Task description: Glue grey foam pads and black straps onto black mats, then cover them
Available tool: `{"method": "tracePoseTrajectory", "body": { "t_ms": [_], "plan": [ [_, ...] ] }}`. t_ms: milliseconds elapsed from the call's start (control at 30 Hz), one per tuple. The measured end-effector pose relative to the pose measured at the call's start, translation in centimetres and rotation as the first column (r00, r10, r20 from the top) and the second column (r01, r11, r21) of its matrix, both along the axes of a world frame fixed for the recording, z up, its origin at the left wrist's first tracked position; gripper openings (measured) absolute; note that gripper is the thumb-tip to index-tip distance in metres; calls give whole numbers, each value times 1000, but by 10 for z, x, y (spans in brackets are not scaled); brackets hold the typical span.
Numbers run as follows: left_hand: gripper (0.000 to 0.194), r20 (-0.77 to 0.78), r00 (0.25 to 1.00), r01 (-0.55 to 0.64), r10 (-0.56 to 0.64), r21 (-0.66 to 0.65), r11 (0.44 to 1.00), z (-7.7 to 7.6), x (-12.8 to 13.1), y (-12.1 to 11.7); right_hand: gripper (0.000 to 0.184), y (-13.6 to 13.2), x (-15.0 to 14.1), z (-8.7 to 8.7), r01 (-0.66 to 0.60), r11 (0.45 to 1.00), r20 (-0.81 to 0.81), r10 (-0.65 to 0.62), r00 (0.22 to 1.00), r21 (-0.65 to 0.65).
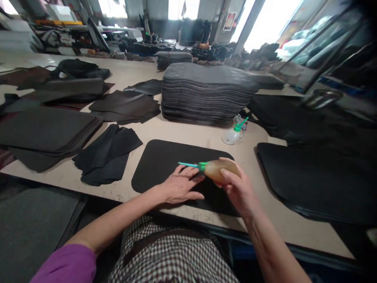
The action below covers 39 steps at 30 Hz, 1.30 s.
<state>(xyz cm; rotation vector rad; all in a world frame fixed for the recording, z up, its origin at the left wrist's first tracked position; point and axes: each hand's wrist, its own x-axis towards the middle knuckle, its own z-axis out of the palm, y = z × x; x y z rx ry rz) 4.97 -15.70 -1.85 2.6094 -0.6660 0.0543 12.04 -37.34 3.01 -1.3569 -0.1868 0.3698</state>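
A black rounded panel (165, 157) lies flat on the table in front of me. My left hand (184, 184) rests on it with the fingers spread. Above the panel, my right hand (237, 181) is wrapped around a squeeze bottle (218, 169) of amber liquid. The bottle is tilted on its side, its green cap and thin nozzle pointing left over my left fingers. Whether any liquid leaves the tip is too small to tell.
A tall stack of dark panels (206, 96) stands behind, with a second squeeze bottle (232, 135) near its front right. Black pieces (107, 153) and stacked sheets (47, 127) lie on the left. Another stack of black panels (315, 181) sits at the right.
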Motion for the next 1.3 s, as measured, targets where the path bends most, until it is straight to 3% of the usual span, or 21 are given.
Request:
{"method": "tracePoseTrajectory", "body": {
  "t_ms": [133, 300, 500, 633, 733, 800, 967, 1133, 1300],
  "plan": [
    [76, 12, 999, -31, 31, 14, 999, 4, -26, 9, 64, 24, 0, -2, -63, 996, 67, 67, 996, -62],
    [74, 39, 996, -79, 77, 54, 995, 0, -45, 12, 64, 38, -1, -4, -155, 987, 67, 157, 985, -41],
    [68, 80, 995, -65, 61, 46, 997, 5, -57, 15, 56, 35, -1, -11, -66, 993, -37, 69, 997, 94],
    [56, 90, 995, -37, 37, 5, 999, 10, -66, 23, 44, 21, 0, -16, 73, 966, -152, -35, 988, 247],
    [47, 84, 996, -28, 33, -60, 998, 13, -71, 25, 60, 6, -2, -18, 121, 950, -242, -50, 969, 289],
    [42, 61, 997, -48, 54, -91, 995, 14, -74, 21, 64, -3, -5, -20, 130, 944, -279, -43, 959, 303],
    [34, -17, 992, -126, 126, -235, 964, 11, -75, -2, 48, -21, -21, -21, 187, 901, -269, -83, 960, 391],
    [36, -167, 983, -150, 80, -469, 870, 4, -76, -23, 43, -49, -36, -26, 304, 819, -280, -184, 942, 487],
    [44, -277, 959, -102, -60, -536, 838, 10, -79, -32, 50, -89, -50, -33, 417, 712, -325, -273, 906, 565]
  ]
}}
